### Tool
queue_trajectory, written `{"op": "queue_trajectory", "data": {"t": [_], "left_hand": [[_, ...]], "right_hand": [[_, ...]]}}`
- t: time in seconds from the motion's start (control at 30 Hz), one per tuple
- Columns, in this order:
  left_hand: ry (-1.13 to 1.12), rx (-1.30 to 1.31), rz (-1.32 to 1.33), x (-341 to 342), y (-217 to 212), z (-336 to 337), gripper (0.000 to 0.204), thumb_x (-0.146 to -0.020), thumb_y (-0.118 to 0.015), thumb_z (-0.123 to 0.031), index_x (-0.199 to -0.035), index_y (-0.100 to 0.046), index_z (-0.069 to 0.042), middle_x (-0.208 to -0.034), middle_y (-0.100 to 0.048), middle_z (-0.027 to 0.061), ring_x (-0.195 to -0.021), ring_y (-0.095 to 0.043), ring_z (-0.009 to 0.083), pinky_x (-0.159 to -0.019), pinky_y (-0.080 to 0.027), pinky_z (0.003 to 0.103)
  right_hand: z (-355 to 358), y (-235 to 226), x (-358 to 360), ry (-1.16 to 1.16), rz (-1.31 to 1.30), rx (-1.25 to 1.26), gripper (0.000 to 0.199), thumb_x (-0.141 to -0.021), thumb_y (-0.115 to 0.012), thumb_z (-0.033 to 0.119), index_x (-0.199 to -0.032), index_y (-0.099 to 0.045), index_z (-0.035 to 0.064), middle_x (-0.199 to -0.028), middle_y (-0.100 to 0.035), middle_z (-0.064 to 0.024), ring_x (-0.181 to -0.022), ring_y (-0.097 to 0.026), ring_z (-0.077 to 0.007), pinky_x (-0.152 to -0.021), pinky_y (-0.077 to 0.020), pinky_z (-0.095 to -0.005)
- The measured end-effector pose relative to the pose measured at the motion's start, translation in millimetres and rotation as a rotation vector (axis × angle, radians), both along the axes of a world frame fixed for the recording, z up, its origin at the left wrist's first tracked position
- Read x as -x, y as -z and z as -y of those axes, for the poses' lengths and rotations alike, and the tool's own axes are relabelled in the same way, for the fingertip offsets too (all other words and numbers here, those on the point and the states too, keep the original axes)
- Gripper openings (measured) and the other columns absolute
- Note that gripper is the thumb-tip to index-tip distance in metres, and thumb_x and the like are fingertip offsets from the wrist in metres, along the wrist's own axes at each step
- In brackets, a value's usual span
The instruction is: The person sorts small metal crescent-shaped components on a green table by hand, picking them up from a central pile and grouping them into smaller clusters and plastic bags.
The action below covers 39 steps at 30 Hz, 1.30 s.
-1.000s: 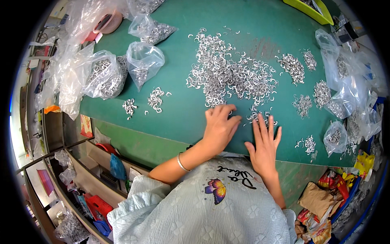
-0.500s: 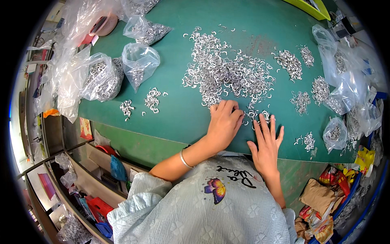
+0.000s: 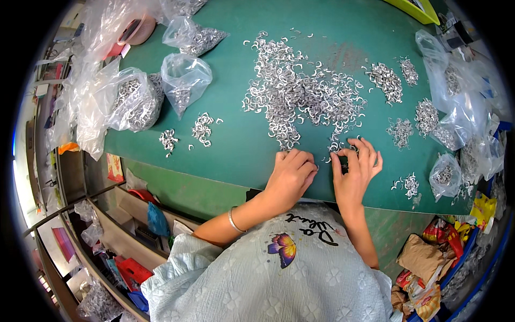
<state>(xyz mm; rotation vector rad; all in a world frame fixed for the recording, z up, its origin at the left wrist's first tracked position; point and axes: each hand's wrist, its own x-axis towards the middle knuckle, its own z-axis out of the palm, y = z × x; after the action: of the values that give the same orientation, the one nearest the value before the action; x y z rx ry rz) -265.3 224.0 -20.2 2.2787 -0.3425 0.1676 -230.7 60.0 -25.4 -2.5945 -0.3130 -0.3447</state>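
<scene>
left hand [image 3: 290, 174] curled, contents unclear | right hand [image 3: 355, 170] fingers spread, pinching near rings [image 3: 300, 99] | rings looked light, stiff, slippery; pinch edges

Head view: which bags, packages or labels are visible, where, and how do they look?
Clear plastic bags of small metal parts: table's left end, crumpled.
More clear bags: right table edge, partly filled.
Small clear bag: right of the right hand.
Yellow package: off the right edge.
Crumpled brown bag: floor, lower right.
Red packages: shelf, lower left.

Silver metal rings [image 3: 300, 96] — green table [image 3: 236, 155]
</scene>
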Motion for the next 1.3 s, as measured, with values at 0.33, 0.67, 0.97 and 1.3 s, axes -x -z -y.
{"op": "queue_trajectory", "data": {"t": [0.33,0.67,0.97,1.3], "left_hand": [[0.049,0.034,0.007,7,6,7,0.021,-0.073,-0.073,0.000,-0.089,-0.063,-0.007,-0.096,-0.061,0.0029,-0.085,-0.056,0.0211,-0.078,-0.035,0.036],[0.017,0.097,-0.031,9,7,8,0.026,-0.078,-0.069,0.000,-0.102,-0.060,-0.005,-0.094,-0.058,0.0059,-0.088,-0.054,0.0249,-0.079,-0.035,0.038],[0.050,-0.009,-0.047,12,6,10,0.026,-0.081,-0.070,-0.004,-0.106,-0.065,-0.007,-0.101,-0.058,0.0060,-0.092,-0.055,0.0236,-0.081,-0.035,0.037],[-0.070,-0.016,0.024,-8,6,14,0.029,-0.080,-0.069,-0.001,-0.108,-0.065,-0.007,-0.103,-0.058,0.0051,-0.094,-0.054,0.0238,-0.082,-0.035,0.038]], "right_hand": [[2,-1,3,0.000,-0.005,0.027,0.016,-0.079,-0.075,0.012,-0.088,-0.063,0.0086,-0.114,-0.058,-0.0050,-0.119,-0.050,-0.0290,-0.107,-0.0224,-0.0556],[29,-12,17,-0.059,-0.053,-0.116,0.015,-0.077,-0.075,0.009,-0.088,-0.065,0.0079,-0.113,-0.059,-0.0058,-0.115,-0.053,-0.0300,-0.104,-0.0282,-0.0502],[26,-17,33,-0.178,-0.092,-0.117,0.018,-0.075,-0.076,0.009,-0.091,-0.067,0.0062,-0.115,-0.058,-0.0087,-0.114,-0.052,-0.0316,-0.098,-0.0335,-0.0459],[17,-2,38,-0.248,-0.104,-0.139,0.017,-0.076,-0.076,0.008,-0.091,-0.068,0.0065,-0.101,-0.061,-0.0058,-0.092,-0.054,-0.0272,-0.077,-0.0384,-0.0396]]}}
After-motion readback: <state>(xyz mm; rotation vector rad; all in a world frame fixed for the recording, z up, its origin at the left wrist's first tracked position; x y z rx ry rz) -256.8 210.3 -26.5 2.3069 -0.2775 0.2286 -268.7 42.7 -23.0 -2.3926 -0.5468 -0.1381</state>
